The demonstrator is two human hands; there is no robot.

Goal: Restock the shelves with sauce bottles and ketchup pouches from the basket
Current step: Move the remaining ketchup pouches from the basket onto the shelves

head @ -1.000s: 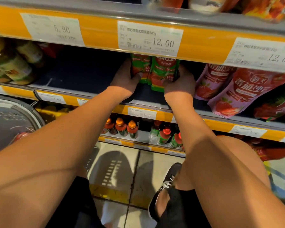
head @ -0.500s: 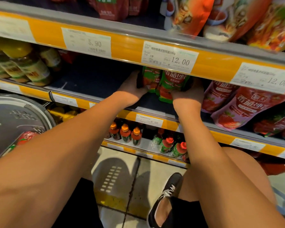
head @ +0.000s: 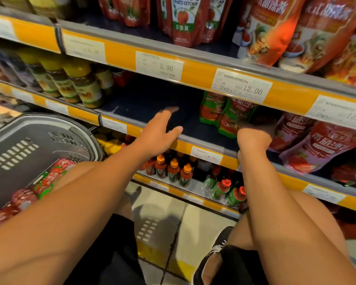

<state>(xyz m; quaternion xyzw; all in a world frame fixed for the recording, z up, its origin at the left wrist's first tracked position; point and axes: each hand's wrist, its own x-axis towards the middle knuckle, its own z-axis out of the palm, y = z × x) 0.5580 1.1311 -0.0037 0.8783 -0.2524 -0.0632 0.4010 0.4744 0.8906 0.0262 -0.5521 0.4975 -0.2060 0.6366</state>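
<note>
Ketchup pouches [head: 47, 182], red with green trim, lie in the grey basket [head: 25, 140] at near left. Left hand [head: 158, 133]: fingers spread, empty, over the front edge of the dark middle shelf [head: 152, 103]. Right hand [head: 255, 132]: reaches under the price rail beside the upright green-and-red pouches [head: 226, 112] farther in; finger state cannot be told.

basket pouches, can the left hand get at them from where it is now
Probably yes. The left hand is open and empty at the shelf edge, and the basket sits just to its left with an open top. The red pouches lie uncovered; only the left forearm crosses over them.
</note>
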